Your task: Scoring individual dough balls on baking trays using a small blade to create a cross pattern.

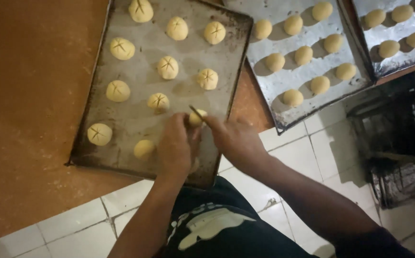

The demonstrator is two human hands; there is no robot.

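Pale round dough ball (197,118) pinched upright, near-right on dark baking tray (136,117); thin blade (198,113) touching its top.

Dull, stained grey metal baking tray (136,119) holding matt, pale, scored dough balls (168,67); right of the tray, two brighter, shinier metal trays (283,95) of smooth unscored dough; under the tray, matt brown worktop (26,95); below the tray, glossy white floor tiles (326,138).

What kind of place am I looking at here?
Probably a small bakery: worn baking trays of dough balls, a brown worktop, and the right hand scoring a ball with a blade.
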